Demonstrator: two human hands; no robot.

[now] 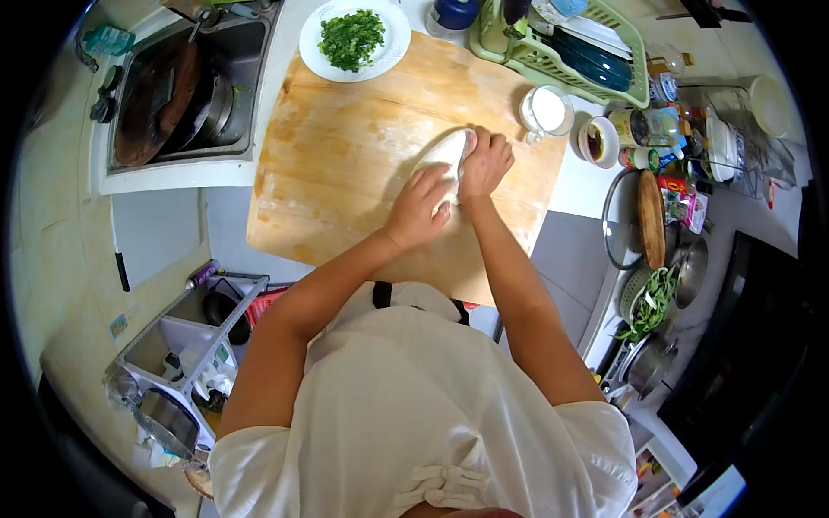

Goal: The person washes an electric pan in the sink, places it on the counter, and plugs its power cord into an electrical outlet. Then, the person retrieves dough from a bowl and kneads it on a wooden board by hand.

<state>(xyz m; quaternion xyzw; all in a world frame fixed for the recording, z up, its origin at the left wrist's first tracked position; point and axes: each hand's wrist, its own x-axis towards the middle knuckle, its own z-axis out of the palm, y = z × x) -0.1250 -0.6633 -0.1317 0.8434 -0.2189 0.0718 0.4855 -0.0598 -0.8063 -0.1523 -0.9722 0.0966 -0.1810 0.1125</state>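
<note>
A white piece of dough (442, 154) lies on the wooden board (337, 164), longer than it is wide and slightly tilted. On its left and near side, my left hand (421, 205) curls its fingers over it. My right hand (486, 162) is closed against the dough's right edge, fingers bent. Parts of the dough are hidden under both hands. Pale, flour-like smears mark the board around them.
Chopped greens (351, 40) fill a white plate (311, 41) at the board's far edge. Right of the board stand a glass cup of white powder (547, 110) and a bowl of dark sauce (598, 142). A green dish rack (518, 65) is behind; the sink (250, 95) is left.
</note>
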